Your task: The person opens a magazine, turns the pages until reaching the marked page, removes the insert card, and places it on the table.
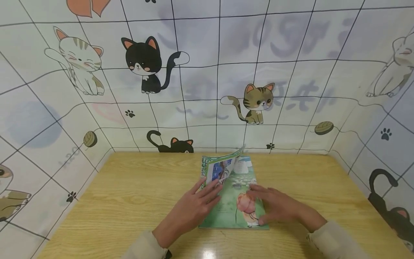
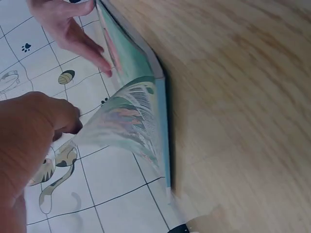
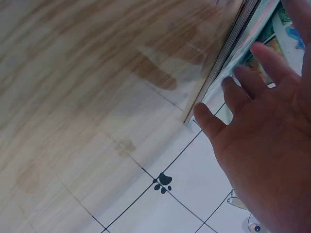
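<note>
A thin illustrated book [image 1: 223,216] lies open on the wooden table, its green page showing a pink flower. On its left side a page [image 1: 224,168] with a blue picture stands partly raised and curved, blurred at the top corner. My left hand [image 1: 194,210] lies against the lower part of that page with fingers extended. In the left wrist view, the bent page [image 2: 124,121] rises from the spine beside my left fingers. At the book's right edge, my right hand [image 1: 279,205] has its fingers spread, fingertips over the margin; the right wrist view shows its palm [image 3: 262,145].
The light wooden table [image 1: 139,187] extends on both sides of the book. Behind it stands a white wall covering [image 1: 200,82] with grid lines and cartoon cats, which continues along the left and right sides.
</note>
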The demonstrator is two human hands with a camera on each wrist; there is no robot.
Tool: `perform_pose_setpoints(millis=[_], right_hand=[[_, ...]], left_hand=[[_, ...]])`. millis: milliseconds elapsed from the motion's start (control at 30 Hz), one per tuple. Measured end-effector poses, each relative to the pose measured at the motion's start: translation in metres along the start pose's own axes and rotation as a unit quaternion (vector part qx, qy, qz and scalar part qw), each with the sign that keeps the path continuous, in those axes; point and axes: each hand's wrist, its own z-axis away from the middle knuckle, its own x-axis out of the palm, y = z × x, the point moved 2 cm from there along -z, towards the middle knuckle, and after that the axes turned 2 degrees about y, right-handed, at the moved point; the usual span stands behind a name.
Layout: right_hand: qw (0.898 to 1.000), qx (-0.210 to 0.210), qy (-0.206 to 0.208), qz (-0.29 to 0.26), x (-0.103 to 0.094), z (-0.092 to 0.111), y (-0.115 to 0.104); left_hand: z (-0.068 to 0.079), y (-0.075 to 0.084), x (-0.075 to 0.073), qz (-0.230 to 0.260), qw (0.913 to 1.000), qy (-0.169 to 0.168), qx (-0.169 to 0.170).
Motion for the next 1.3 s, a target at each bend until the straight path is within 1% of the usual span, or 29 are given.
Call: perform_pose_setpoints(millis=[67,167,233,400,500,633,733,833,933,1067,1200,1300], right_hand=[[1.000,0.006,-0.013,-0.004,0.000,0.001,0.001],[0.999,0.022,-0.039,-0.013,-0.001,0.001,0.002],[0.998,0.028,-0.050,-0.017,-0.002,0.001,0.002],[0.998,0.029,-0.055,-0.018,-0.003,-0.001,0.002],[0.998,0.027,-0.052,-0.015,-0.001,-0.001,0.002],[0.999,0.018,-0.045,-0.007,0.001,-0.002,0.003],[0.999,0.020,-0.046,-0.004,0.001,-0.002,0.003],[0.998,0.026,-0.049,-0.003,0.000,-0.002,0.002],[0.998,0.027,-0.049,-0.008,-0.001,-0.002,0.001],[0.998,0.027,-0.049,-0.012,-0.002,-0.002,0.001],[0.998,0.030,-0.048,-0.011,-0.002,-0.001,0.000],[0.999,0.028,-0.045,-0.009,-0.002,-0.001,0.001]], left_hand=[[0.000,0.001,0.000,-0.006,0.9999,-0.012,-0.005],[0.000,0.000,-0.001,-0.008,0.9993,-0.029,-0.022],[0.000,-0.002,-0.002,-0.006,0.9986,-0.039,-0.034],[0.001,-0.006,-0.002,0.002,0.9950,-0.079,-0.061],[0.004,-0.008,-0.001,0.023,0.9913,-0.096,-0.087],[0.007,-0.010,0.003,0.058,0.9882,-0.080,-0.117],[0.010,-0.011,0.008,0.074,0.9883,-0.062,-0.118],[0.013,-0.013,0.013,0.097,0.9872,-0.054,-0.115],[0.015,-0.015,0.017,0.129,0.9819,-0.063,-0.124],[0.016,-0.016,0.022,0.170,0.9702,-0.089,-0.148],[0.018,-0.015,0.026,0.190,0.9617,-0.106,-0.167],[0.019,-0.015,0.028,0.198,0.9579,-0.111,-0.176]])
